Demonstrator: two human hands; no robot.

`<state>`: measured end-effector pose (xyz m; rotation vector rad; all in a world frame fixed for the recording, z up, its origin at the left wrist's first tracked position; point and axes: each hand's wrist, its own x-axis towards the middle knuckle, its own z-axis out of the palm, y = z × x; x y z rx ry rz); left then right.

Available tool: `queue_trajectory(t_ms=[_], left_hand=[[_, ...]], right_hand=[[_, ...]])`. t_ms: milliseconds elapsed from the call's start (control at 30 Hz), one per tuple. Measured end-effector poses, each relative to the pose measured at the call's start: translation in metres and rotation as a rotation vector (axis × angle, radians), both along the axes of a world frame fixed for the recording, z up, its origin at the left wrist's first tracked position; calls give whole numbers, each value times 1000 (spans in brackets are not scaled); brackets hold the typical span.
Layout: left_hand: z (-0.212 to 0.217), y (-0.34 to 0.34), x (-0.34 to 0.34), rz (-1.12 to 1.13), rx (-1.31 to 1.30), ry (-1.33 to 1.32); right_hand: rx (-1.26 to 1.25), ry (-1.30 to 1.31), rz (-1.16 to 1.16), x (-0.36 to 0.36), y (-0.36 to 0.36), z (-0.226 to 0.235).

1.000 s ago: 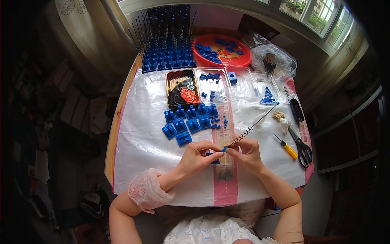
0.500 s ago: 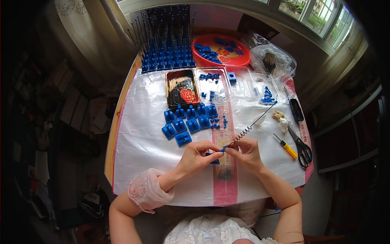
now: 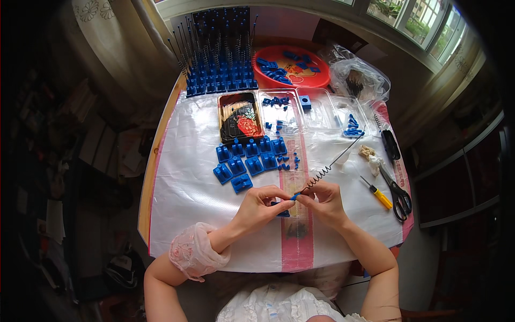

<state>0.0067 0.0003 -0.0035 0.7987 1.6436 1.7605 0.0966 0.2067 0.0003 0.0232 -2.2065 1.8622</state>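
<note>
Together, the left hand (image 3: 261, 205) and right hand (image 3: 325, 201) pinch one small blue piece (image 3: 294, 197) on a spring rod (image 3: 332, 161).

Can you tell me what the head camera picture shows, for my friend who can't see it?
Two bare hands, left hand and right hand, pinch a small blue piece onto a thin springy wire rod over a table covered in clear plastic sheet. Blue plastic blocks, scissors and a yellow screwdriver lie nearby.

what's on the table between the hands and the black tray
In the head view, a cluster of blue plastic blocks lies on the white sheet between the hands and the black tray.
</note>
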Motion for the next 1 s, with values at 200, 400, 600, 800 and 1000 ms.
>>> queue_trajectory(t_ms=[200,400,600,800,1000], left_hand=[[1,0,0,1,3,7],[5,0,1,-5,-2,-16],[4,0,0,-13,8,-25],[0,2,2,2,55,7],[0,1,-1,-100,10,-46]], right_hand=[[-15,11,8,0,0,1],[-72,-15,0,1,-2,-1],[-105,-14,14,0,-3,0],[-180,-46,18,1,-3,5],[-232,-162,41,-1,-1,14]])
